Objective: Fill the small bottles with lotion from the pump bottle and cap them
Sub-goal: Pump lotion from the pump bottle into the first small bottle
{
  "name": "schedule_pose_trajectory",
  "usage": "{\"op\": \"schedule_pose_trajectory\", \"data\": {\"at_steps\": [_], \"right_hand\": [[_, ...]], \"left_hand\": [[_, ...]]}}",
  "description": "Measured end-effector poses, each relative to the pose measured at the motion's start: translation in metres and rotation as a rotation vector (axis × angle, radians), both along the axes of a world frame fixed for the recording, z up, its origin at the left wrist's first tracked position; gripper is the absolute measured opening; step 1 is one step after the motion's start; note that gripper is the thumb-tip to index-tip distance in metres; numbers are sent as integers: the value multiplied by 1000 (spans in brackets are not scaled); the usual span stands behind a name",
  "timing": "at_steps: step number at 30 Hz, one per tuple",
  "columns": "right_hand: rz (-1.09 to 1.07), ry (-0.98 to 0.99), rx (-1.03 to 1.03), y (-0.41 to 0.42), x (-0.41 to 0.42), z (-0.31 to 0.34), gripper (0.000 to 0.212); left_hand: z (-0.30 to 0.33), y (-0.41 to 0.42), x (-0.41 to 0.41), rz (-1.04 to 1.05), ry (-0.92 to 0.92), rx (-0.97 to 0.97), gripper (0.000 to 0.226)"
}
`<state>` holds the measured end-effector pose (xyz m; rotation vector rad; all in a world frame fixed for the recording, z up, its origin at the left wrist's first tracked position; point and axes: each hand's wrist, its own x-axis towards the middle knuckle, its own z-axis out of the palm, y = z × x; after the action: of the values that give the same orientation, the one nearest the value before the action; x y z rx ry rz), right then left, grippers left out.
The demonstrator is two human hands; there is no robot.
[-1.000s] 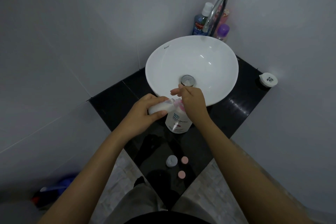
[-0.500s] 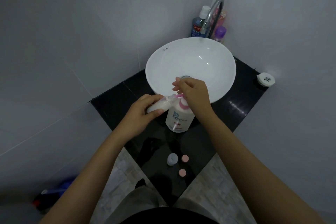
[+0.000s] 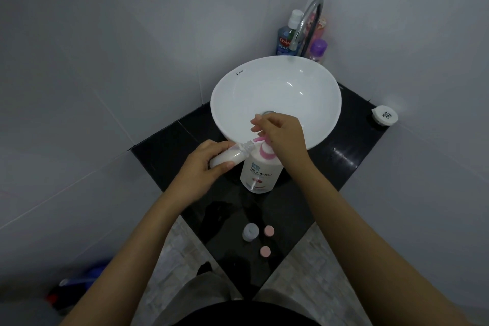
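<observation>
A white pump bottle (image 3: pixel 262 172) with a pink pump head stands on the black counter (image 3: pixel 169 145) in front of the basin. My right hand (image 3: pixel 283 135) rests on top of its pump head. My left hand (image 3: pixel 203 167) holds a small clear bottle (image 3: pixel 232 156) tilted sideways, mostly full of white lotion, with its open neck right at the pink spout. Near the counter's front corner stands a second small bottle (image 3: pixel 250 232), seen from above. Two pink caps (image 3: pixel 268 230) (image 3: pixel 265 251) lie beside it.
A white round basin (image 3: pixel 275 87) fills the back of the counter, with a chrome tap (image 3: pixel 307 24) over it. Several toiletry bottles (image 3: pixel 287 34) stand in the corner behind. A small white round container (image 3: pixel 384 115) sits at the right corner. Tiled walls close in on both sides.
The pump head has come up under my right hand, so more of the pink neck shows. My left hand keeps the small bottle at the spout.
</observation>
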<state>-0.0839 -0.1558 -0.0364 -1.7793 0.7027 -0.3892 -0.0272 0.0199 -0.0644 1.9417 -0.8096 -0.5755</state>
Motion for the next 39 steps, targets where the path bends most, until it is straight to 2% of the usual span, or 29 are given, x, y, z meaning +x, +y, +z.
{"op": "schedule_pose_trajectory", "data": {"at_steps": [22,31,39], "right_hand": [[-7,-1,9,1,-6,4,22],[-62,-59,-84,-1,-22,15,21],[-160,-151,-228,1,-55,24,15]], "left_hand": [[9,4,-1,87,31,-49,40],[2,14,-13,82,46,-72,35],[-4,18,-30,123,75,-36,40]]}}
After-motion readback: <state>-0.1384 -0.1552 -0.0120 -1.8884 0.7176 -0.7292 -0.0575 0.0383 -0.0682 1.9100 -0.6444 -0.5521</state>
